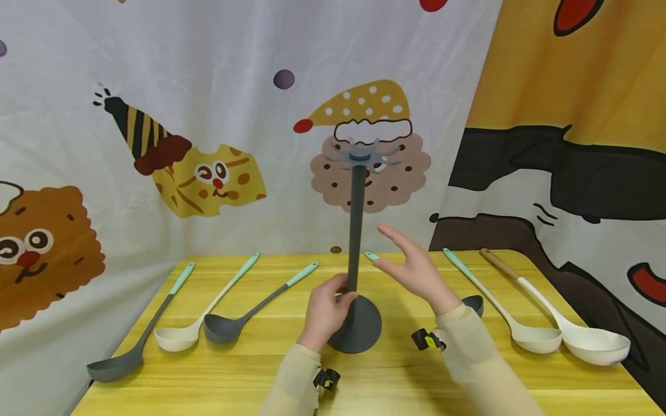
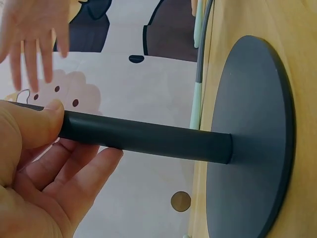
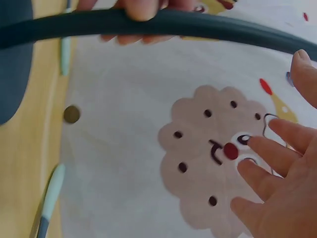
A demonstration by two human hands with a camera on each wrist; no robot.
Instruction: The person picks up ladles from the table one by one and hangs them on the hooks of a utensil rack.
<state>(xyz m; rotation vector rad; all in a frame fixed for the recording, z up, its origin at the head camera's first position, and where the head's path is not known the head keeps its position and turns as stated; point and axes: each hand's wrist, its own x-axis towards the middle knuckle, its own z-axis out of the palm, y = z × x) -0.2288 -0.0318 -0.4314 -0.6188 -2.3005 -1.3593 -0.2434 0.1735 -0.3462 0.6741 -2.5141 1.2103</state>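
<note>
"Behind the yellow wooden table (image 1: 229,381) hangs a big cloth (image 1: 234,98) with funny food faces (image 1: 210,179)."

"Where's the dark stand (image 1: 356,237)?"

"Upright on the table, in the middle, with ladles (image 1: 226,329) lying on both sides."

"And the hands?"

"The left hand (image 1: 328,309) pinches the pole (image 2: 148,140) low down, thumb and fingers round it. The right hand (image 1: 416,271) is up beside it, fingers spread."

Smooth matt stand (image 1: 356,231), wood-grained tabletop (image 1: 385,378); cloth backdrop (image 1: 288,185)

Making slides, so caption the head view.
Ladles flank a stand gripped by the left hand, the right hand hovering nearby.
</note>
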